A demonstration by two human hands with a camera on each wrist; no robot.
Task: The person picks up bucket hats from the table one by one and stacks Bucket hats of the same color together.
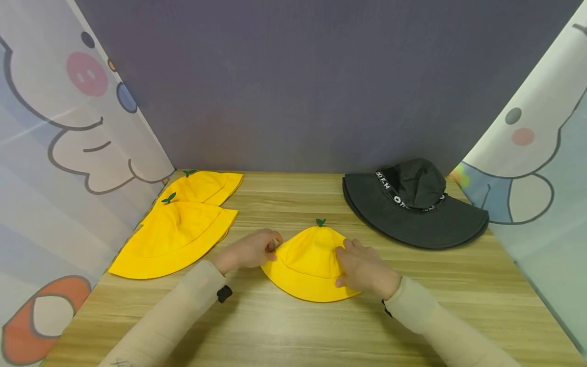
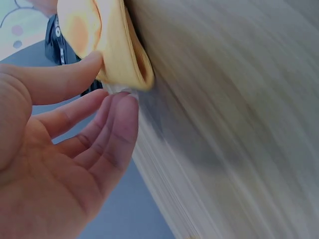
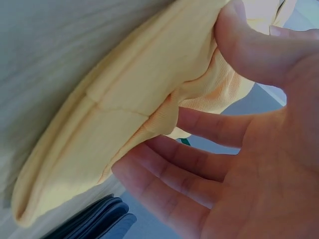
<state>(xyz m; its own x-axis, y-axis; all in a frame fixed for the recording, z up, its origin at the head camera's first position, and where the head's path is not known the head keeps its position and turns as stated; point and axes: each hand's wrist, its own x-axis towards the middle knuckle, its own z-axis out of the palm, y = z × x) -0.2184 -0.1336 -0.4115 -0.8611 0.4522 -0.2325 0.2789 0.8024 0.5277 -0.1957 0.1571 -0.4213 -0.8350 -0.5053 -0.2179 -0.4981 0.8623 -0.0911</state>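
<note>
A yellow bucket hat (image 1: 312, 262) with a small green sprout on top sits brim down on the wooden table. My left hand (image 1: 251, 250) is at the hat's left brim edge. In the left wrist view, this hand's thumb (image 2: 75, 77) meets the yellow cloth, while its loosely bent fingers lie just below the brim's end. On the hat's right side, my right hand (image 1: 364, 267) holds the cloth. Seen from the right wrist, the thumb (image 3: 249, 50) lies against the fabric and the curved fingers reach the crown, where the cloth is creased.
Stacked yellow hats with sprouts (image 1: 176, 239) lie at the left, another yellow group (image 1: 202, 187) behind them. Dark grey wide-brimmed hats (image 1: 417, 219) are stacked at the back right. A grey panel (image 1: 293, 92) closes off the back; cartoon-printed walls (image 1: 41, 178) flank the table (image 1: 293, 336).
</note>
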